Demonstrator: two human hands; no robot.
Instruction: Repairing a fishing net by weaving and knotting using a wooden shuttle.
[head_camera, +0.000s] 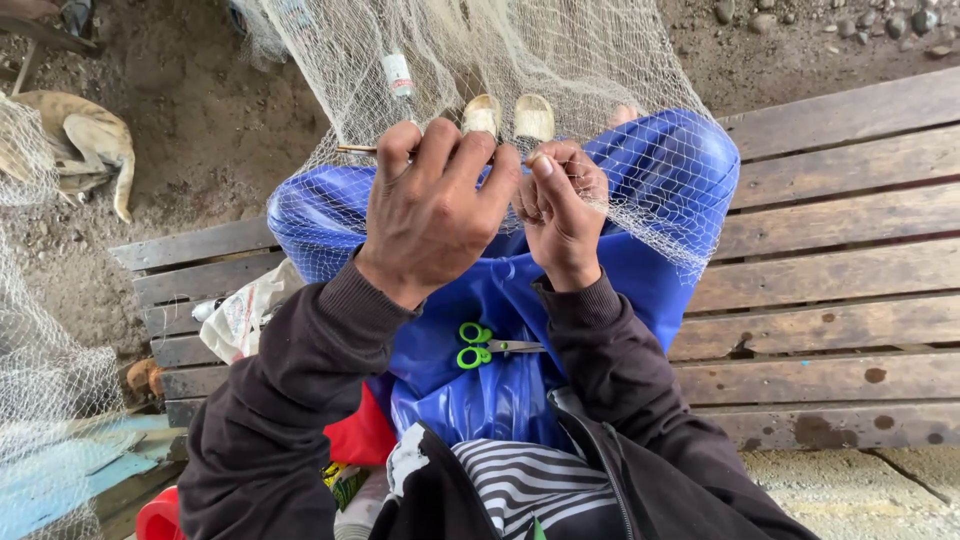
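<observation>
At the far left a tan dog (85, 145) lies on the dirt ground (215, 120), and more white netting (45, 400) hangs down the left edge. Below it, a crumpled clear plastic bag (245, 315) rests on the end of the weathered plank platform (830, 260), with a red container (160, 518) near the lower corner.

The left hand (432, 205) is raised in front of the chest, back of the hand toward the camera, its dark sleeve running down and left. Its fingers (445, 150) are curled together over the fishing net (600, 180), bunching the fine white mesh, and a thin brown netting needle (355, 149) sticks out to the left from under them. Just above that hand a small white cylindrical float with a red label (398, 75) hangs in the mesh.

The right hand (560, 215) sits just beside the left, nearly touching it, wrist bent upward. Its thumb and forefinger (545, 170) are pinched shut on a strand of the net at the top of the hand, the other fingers folded in.

The net drapes from the top of the view down over both knees, which are covered by a shiny blue apron (500, 390). Two toes of pale boots (508, 117) show just beyond the fingertips. On the apron, in the lap between the two forearms, lie small scissors with green handles (480, 345), blades pointing right, apart from both hands.
</observation>
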